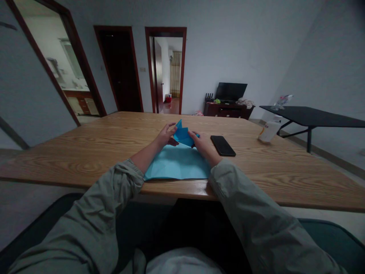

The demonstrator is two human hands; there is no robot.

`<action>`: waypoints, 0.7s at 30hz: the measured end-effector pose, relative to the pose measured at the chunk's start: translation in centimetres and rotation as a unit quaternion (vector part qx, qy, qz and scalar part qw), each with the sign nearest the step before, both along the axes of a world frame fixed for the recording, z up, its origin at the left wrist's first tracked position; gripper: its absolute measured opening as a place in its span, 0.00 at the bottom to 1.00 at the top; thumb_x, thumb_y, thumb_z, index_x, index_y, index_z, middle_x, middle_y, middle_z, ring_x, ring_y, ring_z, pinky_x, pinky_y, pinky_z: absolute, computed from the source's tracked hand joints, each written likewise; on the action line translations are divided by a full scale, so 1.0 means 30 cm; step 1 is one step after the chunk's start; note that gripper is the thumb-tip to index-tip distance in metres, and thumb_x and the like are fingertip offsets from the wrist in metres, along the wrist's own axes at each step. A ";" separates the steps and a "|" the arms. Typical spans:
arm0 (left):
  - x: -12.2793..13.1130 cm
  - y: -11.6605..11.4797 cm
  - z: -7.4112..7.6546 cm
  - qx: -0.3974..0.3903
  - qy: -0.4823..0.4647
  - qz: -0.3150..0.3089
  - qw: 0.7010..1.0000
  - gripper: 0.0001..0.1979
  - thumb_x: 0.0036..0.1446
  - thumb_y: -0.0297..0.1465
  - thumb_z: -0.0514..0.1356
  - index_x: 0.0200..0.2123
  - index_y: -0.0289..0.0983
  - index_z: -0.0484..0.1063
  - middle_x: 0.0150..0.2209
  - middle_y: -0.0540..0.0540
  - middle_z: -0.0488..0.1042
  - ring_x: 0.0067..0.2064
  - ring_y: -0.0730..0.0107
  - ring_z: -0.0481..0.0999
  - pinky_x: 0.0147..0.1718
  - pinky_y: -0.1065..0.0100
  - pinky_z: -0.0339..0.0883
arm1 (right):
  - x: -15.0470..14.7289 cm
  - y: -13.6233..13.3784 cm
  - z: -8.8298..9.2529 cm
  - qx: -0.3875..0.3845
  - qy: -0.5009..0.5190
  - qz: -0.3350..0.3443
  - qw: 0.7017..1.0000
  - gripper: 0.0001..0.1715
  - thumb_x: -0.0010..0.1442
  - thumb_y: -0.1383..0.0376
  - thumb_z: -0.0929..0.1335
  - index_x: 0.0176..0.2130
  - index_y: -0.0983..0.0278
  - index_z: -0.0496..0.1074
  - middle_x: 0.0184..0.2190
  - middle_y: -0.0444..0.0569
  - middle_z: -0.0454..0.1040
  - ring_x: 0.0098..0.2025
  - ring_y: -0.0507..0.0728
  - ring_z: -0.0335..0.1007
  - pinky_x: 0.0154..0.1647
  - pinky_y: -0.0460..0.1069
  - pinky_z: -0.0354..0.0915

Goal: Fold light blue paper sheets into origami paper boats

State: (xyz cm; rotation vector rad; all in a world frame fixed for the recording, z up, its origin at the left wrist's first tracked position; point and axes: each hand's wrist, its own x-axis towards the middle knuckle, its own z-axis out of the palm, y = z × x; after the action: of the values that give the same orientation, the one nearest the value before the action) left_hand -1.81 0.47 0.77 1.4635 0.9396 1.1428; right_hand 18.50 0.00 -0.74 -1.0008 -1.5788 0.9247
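**A:** What do you have in front of you, in this view from your head?

**B:** You sit at a wooden table (85, 154), and your arms in grey-green sleeves (114, 186) reach forward over it. Your left hand (167, 136) and your right hand (203, 145) are apart, with the folded blue paper (182, 135) between them.

**A:** How is the grip?

**B:** Both hands seem closed on the paper, one from each side. Some fingers are hidden, so I cannot tell how tight it is. Maybe you hold it this way so the folds do not open.

**A:** Where is the paper exactly?

**B:** Its pointed part stands up between your hands, and a wide light blue part (178, 163) lies flat on the table, near the edge in front of you. I think it is placed there so both of your hands reach it easily.

**A:** And the other things?

**B:** A black phone (222, 145) lies just beside your right hand, not touching the paper, perhaps put aside to leave you room. A white bottle (269, 129) stands farther to the right. Behind the table there is a low cabinet (228, 110) with a black screen (230, 91) on it.
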 end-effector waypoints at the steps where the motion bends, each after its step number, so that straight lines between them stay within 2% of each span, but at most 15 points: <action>1: -0.002 0.005 -0.003 -0.008 -0.012 -0.006 1.000 0.38 0.54 0.55 0.59 0.62 0.45 0.56 0.39 0.45 0.76 0.25 0.67 0.79 0.26 0.66 0.73 | 0.001 0.002 0.000 0.007 -0.007 -0.007 1.000 0.32 0.56 0.40 0.66 0.39 0.64 0.75 0.26 0.45 0.72 0.25 0.51 0.66 0.21 0.44 0.63; 5: -0.007 0.024 -0.021 -0.042 -0.011 -0.033 0.999 0.31 0.52 0.56 0.60 0.50 0.39 0.68 0.37 0.44 0.77 0.27 0.66 0.79 0.27 0.65 0.73 | 0.009 0.005 0.008 0.014 -0.011 -0.049 0.999 0.35 0.54 0.36 0.65 0.33 0.65 0.73 0.21 0.44 0.69 0.23 0.51 0.64 0.21 0.45 0.62; 7: -0.004 0.026 -0.027 -0.045 0.008 -0.044 0.998 0.29 0.51 0.55 0.63 0.45 0.38 0.70 0.37 0.43 0.78 0.27 0.66 0.79 0.27 0.66 0.73 | 0.010 0.001 0.014 0.022 -0.006 -0.070 0.997 0.36 0.54 0.35 0.65 0.32 0.64 0.72 0.20 0.44 0.68 0.22 0.52 0.64 0.22 0.45 0.63; 14: 0.003 0.017 -0.030 0.006 0.054 -0.038 0.998 0.29 0.50 0.53 0.65 0.45 0.37 0.70 0.42 0.41 0.78 0.28 0.70 0.78 0.27 0.68 0.71 | 0.005 -0.005 0.021 0.009 0.032 -0.062 0.998 0.36 0.54 0.37 0.66 0.39 0.66 0.75 0.29 0.48 0.76 0.29 0.54 0.72 0.30 0.47 0.70; 21: 0.002 0.033 -0.039 0.026 0.102 -0.039 0.994 0.32 0.48 0.59 0.62 0.40 0.34 0.73 0.35 0.40 0.79 0.27 0.68 0.77 0.27 0.66 0.70 | 0.012 0.036 -0.014 0.015 0.030 -0.047 0.998 0.35 0.55 0.38 0.67 0.40 0.66 0.76 0.32 0.50 0.79 0.34 0.56 0.76 0.35 0.49 0.73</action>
State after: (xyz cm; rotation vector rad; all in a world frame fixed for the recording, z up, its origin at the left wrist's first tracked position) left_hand -1.76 1.46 -0.41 1.6687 0.9889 0.9817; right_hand 18.86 1.08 -1.16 -1.0099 -1.4791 0.8567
